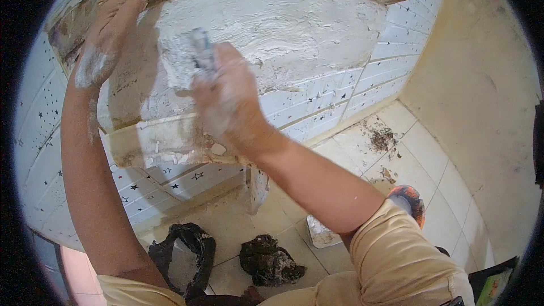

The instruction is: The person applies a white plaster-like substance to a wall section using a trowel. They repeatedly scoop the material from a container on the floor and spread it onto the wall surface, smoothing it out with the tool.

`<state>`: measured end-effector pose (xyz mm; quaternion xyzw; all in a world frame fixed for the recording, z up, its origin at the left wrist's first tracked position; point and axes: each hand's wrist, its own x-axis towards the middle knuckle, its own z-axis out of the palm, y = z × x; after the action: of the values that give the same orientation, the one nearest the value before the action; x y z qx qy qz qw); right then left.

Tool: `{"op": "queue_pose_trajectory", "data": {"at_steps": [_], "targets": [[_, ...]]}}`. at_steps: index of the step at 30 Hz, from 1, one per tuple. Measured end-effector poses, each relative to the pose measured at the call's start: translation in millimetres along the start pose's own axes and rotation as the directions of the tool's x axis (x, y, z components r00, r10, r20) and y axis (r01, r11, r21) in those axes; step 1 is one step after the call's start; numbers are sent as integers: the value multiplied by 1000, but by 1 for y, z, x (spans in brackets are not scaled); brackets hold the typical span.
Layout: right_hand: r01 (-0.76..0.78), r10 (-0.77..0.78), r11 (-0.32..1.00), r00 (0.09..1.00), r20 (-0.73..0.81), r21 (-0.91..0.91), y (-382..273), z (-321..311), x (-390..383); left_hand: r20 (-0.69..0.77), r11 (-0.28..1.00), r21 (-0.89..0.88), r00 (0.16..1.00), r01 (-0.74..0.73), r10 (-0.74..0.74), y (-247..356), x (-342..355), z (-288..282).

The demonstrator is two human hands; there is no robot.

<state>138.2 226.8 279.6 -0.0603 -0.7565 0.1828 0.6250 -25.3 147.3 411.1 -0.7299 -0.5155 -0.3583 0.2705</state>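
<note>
My right hand [229, 93], blurred by motion and smeared white, grips a putty knife [203, 48] whose blade is covered in wet white putty. The blade lies against a wooden panel [127, 99], left of its middle. A rough white coat [283, 28] spreads over most of the panel, while brown surface shows along its left side. My left hand [113, 31], with dried white on the wrist, rests on the panel's raised upper edge [73, 28] at the far left, fingers stretched out. Below the panel runs a putty-stained ledge [164, 141].
White wall tiles with stars [309, 105] surround the panel. On the tiled floor lie a black plastic bag [207, 249], a crumpled dark bundle [269, 263], a white tub [320, 235], an orange-rimmed bucket [416, 204] and loose debris [382, 139]. A beige wall [481, 79] stands at right.
</note>
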Motion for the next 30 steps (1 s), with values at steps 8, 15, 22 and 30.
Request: {"op": "queue_pose_trajectory", "data": {"at_steps": [8, 15, 22, 30], "targets": [[-470, 467, 882, 882, -58, -29, 161, -109, 12, -9, 969, 235, 997, -71, 76, -19, 9, 26], [-554, 542, 829, 830, -135, -77, 229, -209, 41, -95, 976, 216, 995, -8, 30, -26, 9, 27], [-530, 480, 846, 806, -346, -62, 198, -290, 41, -110, 971, 239, 993, -14, 42, -12, 8, 30], [-420, -29, 484, 869, -494, -768, 200, -229, 38, -123, 949, 311, 987, -61, 103, -12, 7, 30]]}}
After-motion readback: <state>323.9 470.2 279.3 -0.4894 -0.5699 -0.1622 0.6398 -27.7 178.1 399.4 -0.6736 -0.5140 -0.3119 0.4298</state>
